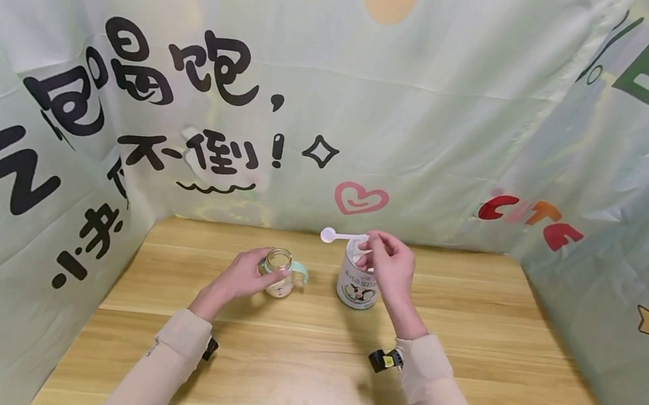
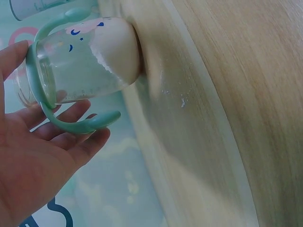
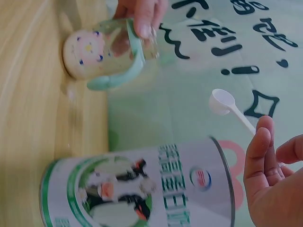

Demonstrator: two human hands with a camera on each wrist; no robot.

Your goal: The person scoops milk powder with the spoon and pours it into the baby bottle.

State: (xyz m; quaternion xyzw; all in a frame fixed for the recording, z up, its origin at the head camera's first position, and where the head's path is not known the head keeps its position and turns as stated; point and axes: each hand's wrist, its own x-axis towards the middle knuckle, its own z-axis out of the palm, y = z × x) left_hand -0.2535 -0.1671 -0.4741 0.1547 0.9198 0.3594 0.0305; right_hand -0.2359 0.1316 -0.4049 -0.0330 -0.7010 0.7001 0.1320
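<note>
A clear baby bottle (image 1: 280,287) with green handles stands uncapped on the table, white powder (image 2: 116,49) lying at a slant inside it. My left hand (image 1: 245,276) holds it near the neck, thumb on one side and fingers on the other. In my right hand (image 1: 394,264), thumb and fingers pinch the handle end of a white measuring scoop (image 3: 221,101). The scoop's bowl points left, between the bottle and a white milk powder can (image 1: 358,289), at about the height of the can's top. Whether powder is in the bowl, I cannot tell.
The wooden table (image 1: 305,374) meets a printed fabric curtain (image 1: 427,141) at the back and sides. A few white powder specks (image 2: 183,102) lie on the tabletop near the bottle. The can stands upright to the right of the bottle, with a gap between them.
</note>
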